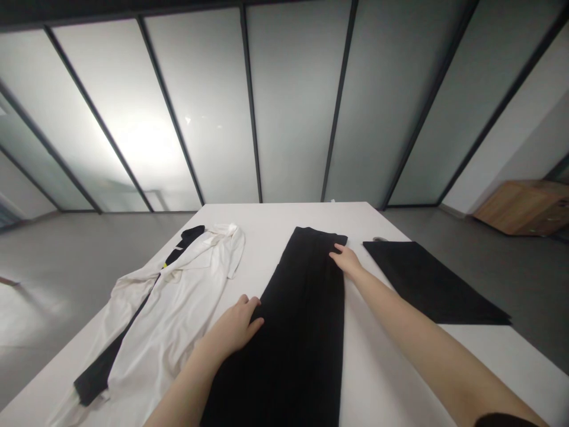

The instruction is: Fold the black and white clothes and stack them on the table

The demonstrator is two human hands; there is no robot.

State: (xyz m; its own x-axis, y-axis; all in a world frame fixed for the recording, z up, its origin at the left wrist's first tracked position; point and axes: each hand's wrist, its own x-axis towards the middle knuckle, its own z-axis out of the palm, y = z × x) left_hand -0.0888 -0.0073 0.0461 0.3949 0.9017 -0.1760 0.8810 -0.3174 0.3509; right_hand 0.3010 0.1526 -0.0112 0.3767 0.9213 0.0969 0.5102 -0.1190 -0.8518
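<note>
Black trousers lie lengthwise down the middle of the white table, with the waistband at the far end and the lower part running out of view towards me. My left hand rests at their left edge, thumb and fingers apart. Farther up, my right hand touches the right edge just below the waistband, its fingers spread on the cloth. Neither hand visibly grips the fabric. Some fingertips of my left hand are hard to see against the black.
On the left lies a white shirt, partly over a dark garment. A folded black cloth lies at the table's right edge. Beyond the white table stand frosted glass panels; a wooden cabinet is at far right.
</note>
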